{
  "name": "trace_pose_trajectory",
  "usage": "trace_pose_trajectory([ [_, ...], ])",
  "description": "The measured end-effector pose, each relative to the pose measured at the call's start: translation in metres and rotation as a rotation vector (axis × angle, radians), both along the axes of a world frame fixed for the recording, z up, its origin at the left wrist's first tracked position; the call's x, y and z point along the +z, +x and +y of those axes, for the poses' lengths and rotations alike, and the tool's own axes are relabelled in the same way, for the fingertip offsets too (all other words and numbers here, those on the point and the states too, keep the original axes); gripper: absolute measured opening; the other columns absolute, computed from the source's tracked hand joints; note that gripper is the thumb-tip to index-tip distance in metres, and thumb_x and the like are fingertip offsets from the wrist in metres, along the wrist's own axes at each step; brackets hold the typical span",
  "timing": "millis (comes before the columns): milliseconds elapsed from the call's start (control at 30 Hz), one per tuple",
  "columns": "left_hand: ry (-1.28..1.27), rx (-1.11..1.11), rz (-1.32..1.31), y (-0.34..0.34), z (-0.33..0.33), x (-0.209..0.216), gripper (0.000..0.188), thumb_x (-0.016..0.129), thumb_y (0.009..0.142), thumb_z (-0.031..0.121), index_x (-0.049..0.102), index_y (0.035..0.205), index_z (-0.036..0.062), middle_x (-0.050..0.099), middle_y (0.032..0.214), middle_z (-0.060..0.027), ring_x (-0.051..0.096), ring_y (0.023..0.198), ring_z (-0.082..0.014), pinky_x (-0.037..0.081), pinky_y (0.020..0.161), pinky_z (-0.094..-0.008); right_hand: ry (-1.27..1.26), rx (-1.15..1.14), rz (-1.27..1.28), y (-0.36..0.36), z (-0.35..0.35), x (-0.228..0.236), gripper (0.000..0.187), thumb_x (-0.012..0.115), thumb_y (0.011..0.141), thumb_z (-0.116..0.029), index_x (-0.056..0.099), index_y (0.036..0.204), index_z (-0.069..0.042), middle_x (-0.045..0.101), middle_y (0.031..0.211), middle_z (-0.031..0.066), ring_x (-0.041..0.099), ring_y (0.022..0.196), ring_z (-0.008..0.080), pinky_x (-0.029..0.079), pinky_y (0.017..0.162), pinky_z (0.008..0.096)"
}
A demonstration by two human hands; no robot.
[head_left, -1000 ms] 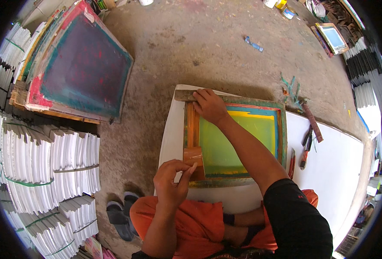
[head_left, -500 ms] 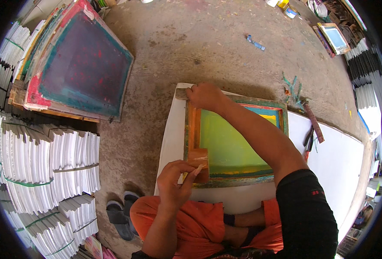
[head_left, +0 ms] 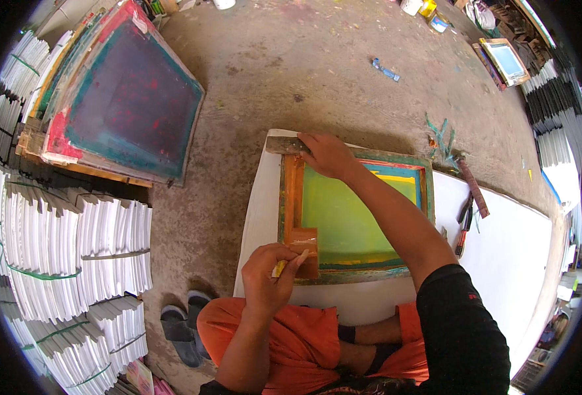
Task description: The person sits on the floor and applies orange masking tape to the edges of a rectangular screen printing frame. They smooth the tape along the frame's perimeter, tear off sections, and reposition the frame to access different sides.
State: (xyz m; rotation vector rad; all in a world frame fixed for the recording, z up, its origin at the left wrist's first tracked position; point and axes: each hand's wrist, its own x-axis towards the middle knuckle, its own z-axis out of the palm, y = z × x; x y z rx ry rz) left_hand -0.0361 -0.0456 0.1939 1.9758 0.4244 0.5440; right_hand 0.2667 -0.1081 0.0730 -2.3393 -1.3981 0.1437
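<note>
A wooden-framed printing screen [head_left: 357,214] with yellow-green mesh lies on a white sheet [head_left: 257,217] in front of my knees. At its far left corner, my right hand [head_left: 327,155] has its fingers curled over a wooden strip [head_left: 281,145] that sticks out past the frame. My left hand [head_left: 268,270] is closed in a pinch by the near left corner, beside a shiny brown tape-like piece [head_left: 309,245] on the frame. A bit of yellow [head_left: 279,268] shows in that grip; what it belongs to is hidden.
Red-handled pliers [head_left: 463,227] and a brown stick-like piece [head_left: 473,187] lie right of the screen. Large framed screens [head_left: 136,99] lean at the far left, above tied stacks of white sheets [head_left: 44,243]. Dark slippers [head_left: 182,332] sit beside my left knee.
My right hand has slid a little to the right along the wooden strip, uncovering more of it. The left hand stays pinched in nearly the same place.
</note>
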Motion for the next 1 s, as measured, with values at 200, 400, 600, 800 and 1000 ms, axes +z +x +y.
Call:
trace_pose_trajectory([
  [200,-0.026,-0.004,0.017,0.003,-0.001,-0.002,0.012,0.082,0.080,0.002,0.071,0.084,0.0022,0.073,0.086,-0.0105,0.070,0.085,-0.0272,0.055,0.076,-0.0359,-0.006,-0.071,-0.066,-0.013,-0.004,-0.016,0.076,0.071,0.087,-0.040,0.045,0.147,-0.001,0.068,0.113,0.0235,0.067,0.103,0.0408,0.055,0.090,0.0496],
  [400,-0.021,-0.010,0.014,0.003,-0.001,-0.006,0.013,0.083,0.079,0.002,0.071,0.084,0.0022,0.073,0.086,-0.0110,0.071,0.085,-0.0267,0.056,0.076,-0.0356,0.011,-0.133,-0.217,-0.017,0.005,-0.032,0.077,0.074,0.083,-0.043,0.050,0.142,0.000,0.071,0.105,0.0202,0.070,0.097,0.0367,0.056,0.086,0.0472],
  [600,-0.039,-0.015,0.037,0.006,-0.005,0.000,0.013,0.083,0.079,0.001,0.071,0.084,0.0020,0.074,0.086,-0.0113,0.071,0.085,-0.0267,0.056,0.075,-0.0357,0.074,-0.164,-0.369,-0.023,0.011,-0.042,0.073,0.079,0.078,-0.032,0.053,0.138,-0.001,0.069,0.095,0.0164,0.069,0.090,0.0336,0.056,0.082,0.0438],
  [800,-0.011,-0.025,0.030,0.006,-0.005,-0.001,0.013,0.082,0.080,0.001,0.071,0.085,0.0016,0.073,0.087,-0.0117,0.071,0.084,-0.0263,0.056,0.075,-0.0350,0.073,-0.144,-0.282,-0.022,0.005,-0.032,0.074,0.080,0.076,-0.031,0.053,0.139,-0.002,0.070,0.096,0.0165,0.069,0.091,0.0336,0.056,0.083,0.0437],
  [1000,-0.029,-0.037,0.042,0.005,-0.005,-0.001,0.012,0.081,0.081,0.002,0.071,0.087,0.0016,0.072,0.088,-0.0122,0.070,0.083,-0.0263,0.055,0.074,-0.0352,0.073,-0.138,-0.339,-0.022,0.007,-0.035,0.070,0.077,0.081,-0.033,0.053,0.139,-0.003,0.070,0.095,0.0170,0.069,0.092,0.0339,0.056,0.082,0.0433],
])
